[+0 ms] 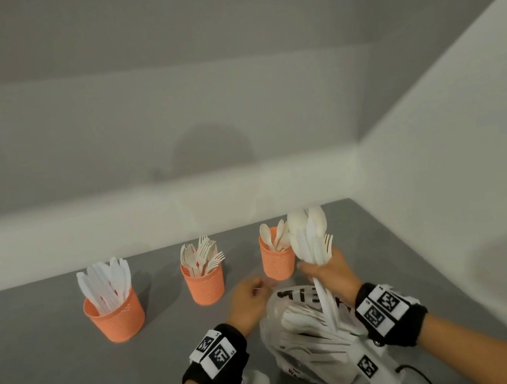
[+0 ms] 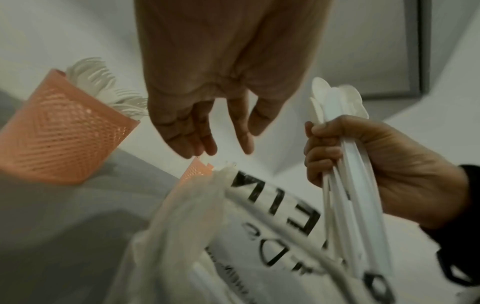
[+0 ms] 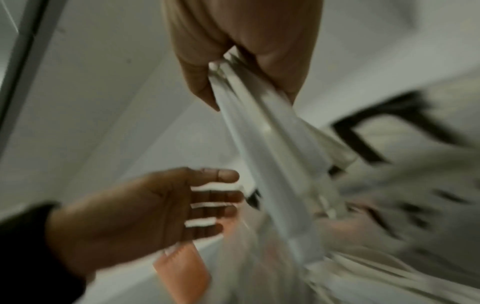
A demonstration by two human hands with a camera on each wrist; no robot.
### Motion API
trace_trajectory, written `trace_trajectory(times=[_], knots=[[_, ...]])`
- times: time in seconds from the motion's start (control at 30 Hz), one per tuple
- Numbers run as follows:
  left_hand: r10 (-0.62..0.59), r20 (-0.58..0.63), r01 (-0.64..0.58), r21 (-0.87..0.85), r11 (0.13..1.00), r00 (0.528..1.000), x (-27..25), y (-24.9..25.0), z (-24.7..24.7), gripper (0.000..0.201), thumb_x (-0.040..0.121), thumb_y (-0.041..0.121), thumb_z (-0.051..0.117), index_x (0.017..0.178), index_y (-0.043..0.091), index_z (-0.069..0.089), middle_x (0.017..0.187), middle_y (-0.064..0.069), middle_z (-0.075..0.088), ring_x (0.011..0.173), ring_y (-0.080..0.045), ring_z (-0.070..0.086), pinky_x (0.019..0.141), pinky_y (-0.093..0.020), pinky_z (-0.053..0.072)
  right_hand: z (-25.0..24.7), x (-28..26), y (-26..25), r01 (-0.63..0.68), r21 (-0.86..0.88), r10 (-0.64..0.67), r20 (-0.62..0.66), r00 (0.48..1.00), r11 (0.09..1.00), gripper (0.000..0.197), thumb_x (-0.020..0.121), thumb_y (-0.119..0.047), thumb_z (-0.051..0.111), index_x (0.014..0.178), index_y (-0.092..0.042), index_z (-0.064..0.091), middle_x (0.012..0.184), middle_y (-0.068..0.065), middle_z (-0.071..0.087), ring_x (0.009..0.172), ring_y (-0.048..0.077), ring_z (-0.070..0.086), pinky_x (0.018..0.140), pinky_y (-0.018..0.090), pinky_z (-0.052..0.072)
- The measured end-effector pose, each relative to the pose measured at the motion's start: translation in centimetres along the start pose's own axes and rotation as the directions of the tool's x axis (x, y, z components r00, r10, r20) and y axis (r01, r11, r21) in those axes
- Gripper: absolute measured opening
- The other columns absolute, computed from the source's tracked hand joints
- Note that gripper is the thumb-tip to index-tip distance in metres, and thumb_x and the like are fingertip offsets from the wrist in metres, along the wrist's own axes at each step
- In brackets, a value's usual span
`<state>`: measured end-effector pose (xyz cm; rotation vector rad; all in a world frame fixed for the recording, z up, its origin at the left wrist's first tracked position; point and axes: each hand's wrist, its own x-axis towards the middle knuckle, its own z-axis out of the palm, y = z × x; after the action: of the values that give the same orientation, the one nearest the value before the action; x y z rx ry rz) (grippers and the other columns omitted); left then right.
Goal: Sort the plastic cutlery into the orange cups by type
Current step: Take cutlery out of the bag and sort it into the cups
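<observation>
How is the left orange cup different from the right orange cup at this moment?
The left orange cup holds knives, while the right orange cup holds spoons. The left cup stands in the open, apart from both hands; the right cup stands just behind the right hand, whose bundle of cutlery partly covers it. The left cup looks fuller than the right one. Both are orange mesh cups standing upright on the grey table.

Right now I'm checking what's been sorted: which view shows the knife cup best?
The head view: the knife cup stands whole, leftmost, blades up. The left wrist view shows only other orange cups; the right wrist view shows just an orange scrap.
</observation>
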<state>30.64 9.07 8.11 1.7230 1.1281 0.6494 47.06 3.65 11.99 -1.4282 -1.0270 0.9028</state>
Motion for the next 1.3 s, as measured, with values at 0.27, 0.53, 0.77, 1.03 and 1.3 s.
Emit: trace_trajectory(times=[0.27,0.53,0.77,1.03,1.3], knots=[[-0.412,0.286,0.446,-0.814,0.371,0.865,-2.6,-0.8,-1.9,0.048,0.1,0.035,0.029,0.097,-0.002,0.058,0.091,-0.02,0.063,0.08,-0.027,0.06,0.073,-0.035,0.053,7.0,2.1,-2.7,-0.023,0.279,0.052,-0.099,0.994,0.96,0.017,0.08,-0.003,0.067,0.092,-0.005,0.056,0.065,0.006,0.056,0.052,0.014,0.054,0.057,0.029,0.048],[-0.318,0.304,0.379,-0.902,0.207,0.898,-4.0,0.2,-4.8,0.064,0.1,0.038,0.023,0.09,-0.006,0.068,0.071,-0.016,0.067,0.075,-0.024,0.058,0.073,-0.035,0.048,14.4,0.2,-1.0,-0.016,0.327,0.042,-0.074,0.996,0.945,0.038,0.074,0.006,0.067,0.109,-0.003,0.057,0.097,0.013,0.068,0.087,0.023,0.066,0.077,0.032,0.055],[-0.165,0.256,0.304,-0.79,0.532,0.953,-5.7,-0.5,-7.1,0.042,0.063,0.007,0.052,0.104,0.007,0.058,0.08,-0.008,0.061,0.069,-0.016,0.059,0.064,-0.026,0.051,16.1,0.0,-0.9,-0.081,0.242,0.065,0.071,0.995,0.967,0.006,0.077,0.002,0.065,0.079,-0.001,0.06,0.064,0.01,0.06,0.059,0.019,0.059,0.055,0.024,0.051],[-0.201,0.096,0.202,0.0,0.979,0.975,-5.5,-1.4,-7.8,0.014,0.091,0.015,0.05,0.078,0.017,0.048,0.059,0.004,0.051,0.038,-0.001,0.047,0.039,-0.013,0.034,17.0,-0.4,0.8,-0.172,0.24,0.125,0.2,0.972,0.956,0.026,0.076,0.005,0.067,0.102,0.005,0.065,0.084,0.005,0.067,0.073,0.008,0.063,0.061,0.01,0.05],[-0.174,0.188,0.201,-0.142,0.969,0.967,-5.4,-2.1,-7.4,0.038,0.094,0.033,0.049,0.061,0.015,0.048,0.049,0.006,0.051,0.037,-0.003,0.037,0.039,-0.014,0.028,15.5,0.2,0.8,-0.45,0.187,0.294,0.534,0.792,0.873,0.034,0.067,-0.032,0.073,0.094,-0.014,0.069,0.069,-0.001,0.065,0.068,0.017,0.062,0.062,0.033,0.05]])
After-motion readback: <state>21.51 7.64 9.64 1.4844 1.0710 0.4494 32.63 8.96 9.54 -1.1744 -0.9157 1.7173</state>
